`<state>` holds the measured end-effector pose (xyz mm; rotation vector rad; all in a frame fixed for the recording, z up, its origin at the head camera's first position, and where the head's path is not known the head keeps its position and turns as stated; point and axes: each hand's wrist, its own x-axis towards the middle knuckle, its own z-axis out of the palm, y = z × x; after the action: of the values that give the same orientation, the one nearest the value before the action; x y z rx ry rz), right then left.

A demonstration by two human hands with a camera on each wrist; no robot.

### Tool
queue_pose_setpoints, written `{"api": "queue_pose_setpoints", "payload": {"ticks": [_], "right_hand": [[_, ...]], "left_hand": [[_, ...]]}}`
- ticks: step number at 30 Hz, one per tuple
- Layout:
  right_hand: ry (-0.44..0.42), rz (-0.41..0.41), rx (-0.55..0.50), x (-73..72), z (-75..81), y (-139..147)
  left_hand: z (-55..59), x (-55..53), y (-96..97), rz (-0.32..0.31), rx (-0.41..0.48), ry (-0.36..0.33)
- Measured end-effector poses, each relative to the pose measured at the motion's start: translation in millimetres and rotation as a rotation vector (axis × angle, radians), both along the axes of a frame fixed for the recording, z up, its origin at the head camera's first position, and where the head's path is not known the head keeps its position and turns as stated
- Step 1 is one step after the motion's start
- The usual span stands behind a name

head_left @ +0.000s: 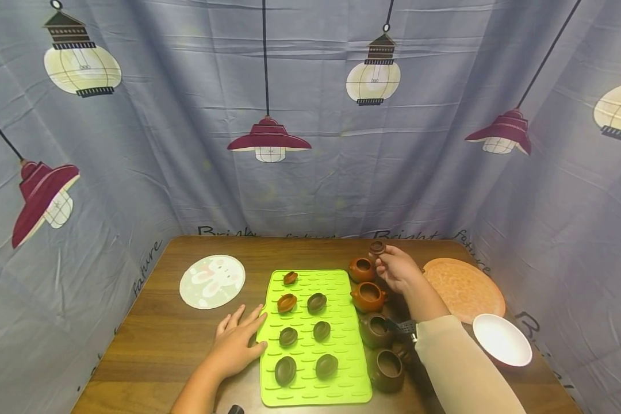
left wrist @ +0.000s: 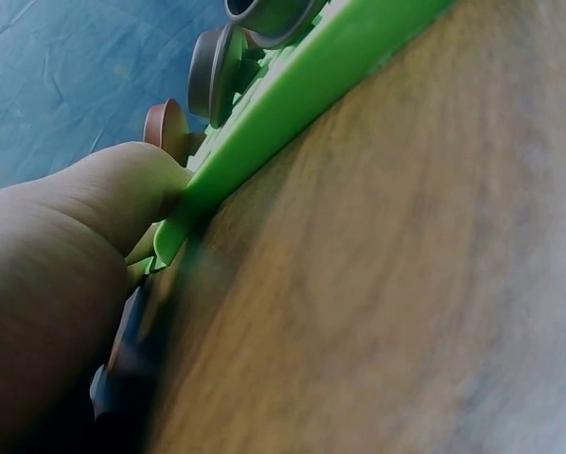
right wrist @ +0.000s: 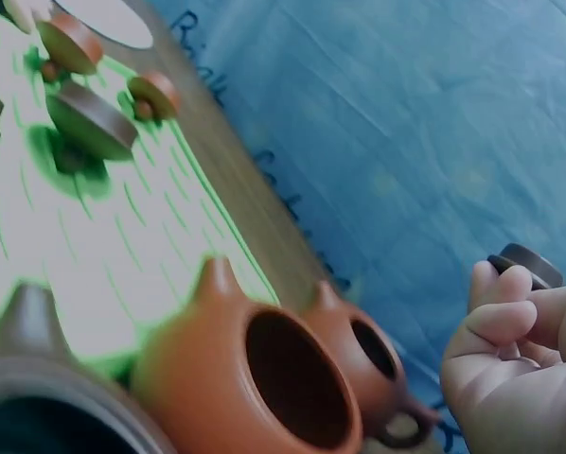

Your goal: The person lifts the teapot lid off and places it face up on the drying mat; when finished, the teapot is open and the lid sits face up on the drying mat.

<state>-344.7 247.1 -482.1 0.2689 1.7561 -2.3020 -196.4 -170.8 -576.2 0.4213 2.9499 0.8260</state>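
My right hand (head_left: pixel 397 269) pinches a small dark brown teapot lid (head_left: pixel 377 248) between its fingertips, raised near the back of the table beside the teapots. In the right wrist view, the lid (right wrist: pixel 531 265) shows above the curled fingers. Several lidless teapots stand in a column, among them a reddish-brown teapot (head_left: pixel 368 308) and a dark brown teapot (head_left: pixel 387 382). My left hand (head_left: pixel 233 345) rests with fingers spread at the left edge of the green mat (head_left: pixel 302 352); its thumb touches the rim. Several lids lie knob-down on the mat, including a dark lid (head_left: pixel 285 371).
A round rabbit-patterned mat (head_left: pixel 212 282) lies at the back left. To the right are an orange-brown round mat (head_left: pixel 463 287) and a white dish (head_left: pixel 502 339). A lamp-printed curtain (head_left: pixel 310 195) hangs behind the wooden table (head_left: pixel 150 339).
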Motion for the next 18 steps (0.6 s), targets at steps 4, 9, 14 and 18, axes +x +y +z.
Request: {"api": "queue_pose_setpoints", "payload": {"ticks": [4,9,14,18], "right_hand": [[-0.011,0.025,0.032,-1.5,-0.5,-21],[-0.009,0.064,0.084,-1.2,-3.5,-50],[-0.025,0.096,0.135,1.4,-10.0,-76],[-0.043,0.107,0.156,4.8,-14.2,-92]], "left_hand": [[0.6,0.1,-0.4,0.003,0.0,-0.002],[1.0,0.2,-0.5,0.004,0.001,-0.004],[0.9,-0.1,-0.2,0.003,0.004,-0.007],[1.3,0.0,0.4,0.001,0.007,-0.009]]}}
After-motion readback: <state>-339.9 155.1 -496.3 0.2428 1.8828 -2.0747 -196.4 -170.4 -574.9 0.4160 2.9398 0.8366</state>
